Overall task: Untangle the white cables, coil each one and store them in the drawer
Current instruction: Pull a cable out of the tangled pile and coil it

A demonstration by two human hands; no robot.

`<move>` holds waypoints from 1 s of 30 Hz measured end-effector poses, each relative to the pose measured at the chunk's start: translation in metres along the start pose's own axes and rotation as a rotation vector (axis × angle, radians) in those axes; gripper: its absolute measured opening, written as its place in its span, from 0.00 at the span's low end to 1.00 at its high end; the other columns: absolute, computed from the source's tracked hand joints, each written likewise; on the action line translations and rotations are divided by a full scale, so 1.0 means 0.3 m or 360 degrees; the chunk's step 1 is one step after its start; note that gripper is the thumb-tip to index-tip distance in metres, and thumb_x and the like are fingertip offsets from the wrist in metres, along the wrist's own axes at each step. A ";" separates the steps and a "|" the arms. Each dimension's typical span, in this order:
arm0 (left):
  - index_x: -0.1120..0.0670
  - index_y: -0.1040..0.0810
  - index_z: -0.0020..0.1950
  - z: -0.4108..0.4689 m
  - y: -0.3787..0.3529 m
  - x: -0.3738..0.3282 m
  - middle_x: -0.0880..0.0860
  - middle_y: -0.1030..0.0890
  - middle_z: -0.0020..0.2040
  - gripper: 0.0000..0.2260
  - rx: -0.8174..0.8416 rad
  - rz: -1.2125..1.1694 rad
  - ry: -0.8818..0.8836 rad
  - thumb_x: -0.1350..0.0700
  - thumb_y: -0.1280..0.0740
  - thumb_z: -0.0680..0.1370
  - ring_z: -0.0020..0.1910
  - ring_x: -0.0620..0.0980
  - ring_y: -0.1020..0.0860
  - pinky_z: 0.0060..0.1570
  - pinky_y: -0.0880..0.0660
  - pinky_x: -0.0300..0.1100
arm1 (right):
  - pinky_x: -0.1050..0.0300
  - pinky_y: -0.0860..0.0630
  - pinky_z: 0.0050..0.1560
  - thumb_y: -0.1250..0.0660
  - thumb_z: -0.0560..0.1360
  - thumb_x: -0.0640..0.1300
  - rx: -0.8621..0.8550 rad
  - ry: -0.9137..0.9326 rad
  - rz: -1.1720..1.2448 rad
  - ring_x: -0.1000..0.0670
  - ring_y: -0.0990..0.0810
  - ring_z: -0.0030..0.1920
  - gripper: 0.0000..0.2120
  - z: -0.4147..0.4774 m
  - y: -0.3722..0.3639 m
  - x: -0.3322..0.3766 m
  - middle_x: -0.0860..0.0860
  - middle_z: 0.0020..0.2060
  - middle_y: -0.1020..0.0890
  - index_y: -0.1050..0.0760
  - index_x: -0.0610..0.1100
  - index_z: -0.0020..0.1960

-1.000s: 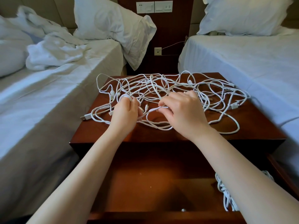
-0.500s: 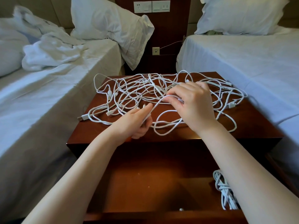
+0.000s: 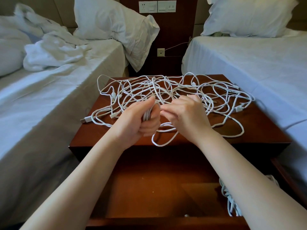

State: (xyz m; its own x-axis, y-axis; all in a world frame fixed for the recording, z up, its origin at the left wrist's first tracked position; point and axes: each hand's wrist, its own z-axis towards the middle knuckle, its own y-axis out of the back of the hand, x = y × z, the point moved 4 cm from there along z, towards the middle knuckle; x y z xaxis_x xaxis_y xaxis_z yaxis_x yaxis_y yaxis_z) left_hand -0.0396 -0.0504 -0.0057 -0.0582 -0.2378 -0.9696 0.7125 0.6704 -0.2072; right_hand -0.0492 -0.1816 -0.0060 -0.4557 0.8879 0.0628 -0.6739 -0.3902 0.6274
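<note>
1. Head view: looking down on a dark, polished wooden nightstand between two white beds, thin smooth white cables sprawled across its top from 9 to 3 o'clock
2. At the front middle of that top, left hand with fingers curled round a small coil of a few turns, thumb laid over it from above
3. Just at 3 o'clock of the coil, right hand seen from the back, fingers bent and reaching toward the coil; tips blurred, so cannot tell whether pinching a strand or only touching
4. Below both hands, a slack loop drooping past the front edge, long axis roughly 11 to 5 o'clock; likely the next length to wind, nearer the right hand
5. At 9 o'clock of the tangle, a flat metal plug lying clear of the knots
6. At 6 o'clock, open drawer with a smooth wooden floor; in its 4 o'clock corner a white bundle, partly hidden by the right forearm
7. Judged from this: early in the task, most of the tangle not yet undone; slack probably best fed leftward without dragging the rest
</note>
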 end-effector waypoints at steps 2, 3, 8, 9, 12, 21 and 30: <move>0.53 0.31 0.30 0.004 0.002 -0.006 0.46 0.39 0.21 0.21 -0.0094 -0.0114 -0.0077 0.49 0.48 0.81 0.20 0.43 0.42 0.21 0.40 0.34 | 0.53 0.30 0.44 0.39 0.73 0.49 0.0013 0.0028 -0.0015 0.47 0.22 0.33 0.14 0.001 -0.014 0.020 0.53 0.28 0.21 0.16 0.47 0.43; 0.53 0.31 0.29 0.005 0.004 -0.009 0.46 0.39 0.20 0.23 -0.0160 -0.0175 -0.0116 0.49 0.50 0.82 0.20 0.43 0.42 0.21 0.40 0.34 | 0.51 0.28 0.44 0.39 0.72 0.48 0.0041 0.0022 -0.0010 0.46 0.22 0.32 0.13 0.001 -0.021 0.027 0.52 0.27 0.22 0.16 0.46 0.44; 0.54 0.30 0.30 0.004 0.049 -0.037 0.46 0.39 0.21 0.25 -0.0500 -0.0468 -0.0366 0.49 0.53 0.83 0.20 0.42 0.42 0.22 0.43 0.36 | 0.48 0.27 0.47 0.28 0.70 0.42 0.0428 0.0010 -0.0007 0.45 0.21 0.36 0.08 -0.018 -0.067 0.061 0.51 0.31 0.19 0.16 0.45 0.49; 0.54 0.30 0.31 0.003 0.062 -0.042 0.46 0.39 0.21 0.25 -0.0553 -0.0507 -0.0402 0.49 0.53 0.84 0.20 0.42 0.42 0.22 0.42 0.36 | 0.47 0.27 0.49 0.29 0.72 0.41 0.0498 0.0008 0.0020 0.45 0.22 0.37 0.08 -0.022 -0.075 0.065 0.51 0.33 0.19 0.16 0.45 0.50; 0.56 0.32 0.37 0.004 0.076 -0.038 0.47 0.38 0.24 0.20 -0.0635 -0.0550 -0.0421 0.51 0.53 0.84 0.23 0.43 0.40 0.25 0.39 0.35 | 0.47 0.27 0.48 0.32 0.72 0.42 0.0504 0.0042 0.0067 0.45 0.22 0.37 0.06 -0.024 -0.075 0.073 0.51 0.33 0.20 0.17 0.45 0.46; 0.54 0.34 0.38 0.000 0.155 -0.044 0.47 0.36 0.26 0.15 -0.1031 -0.0505 -0.0599 0.58 0.51 0.83 0.25 0.44 0.38 0.28 0.36 0.36 | 0.53 0.35 0.42 0.31 0.72 0.46 0.0570 0.0028 0.0106 0.48 0.29 0.35 0.09 -0.021 -0.060 0.057 0.52 0.30 0.28 0.20 0.43 0.34; 0.56 0.32 0.39 -0.031 0.237 -0.023 0.50 0.28 0.28 0.15 -0.1637 0.0253 -0.0669 0.57 0.49 0.84 0.27 0.45 0.30 0.31 0.31 0.38 | 0.54 0.33 0.43 0.36 0.72 0.47 0.0471 -0.0002 0.0148 0.52 0.33 0.36 0.11 -0.007 -0.031 0.034 0.54 0.29 0.26 0.20 0.44 0.35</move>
State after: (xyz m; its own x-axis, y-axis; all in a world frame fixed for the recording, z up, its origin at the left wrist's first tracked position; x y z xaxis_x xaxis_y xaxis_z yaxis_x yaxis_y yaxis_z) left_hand 0.0049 0.0053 -0.0148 0.3614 -0.1859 -0.9137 -0.2366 0.9295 -0.2827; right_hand -0.0489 -0.1695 -0.0129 -0.5068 0.8521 0.1311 -0.4306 -0.3819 0.8177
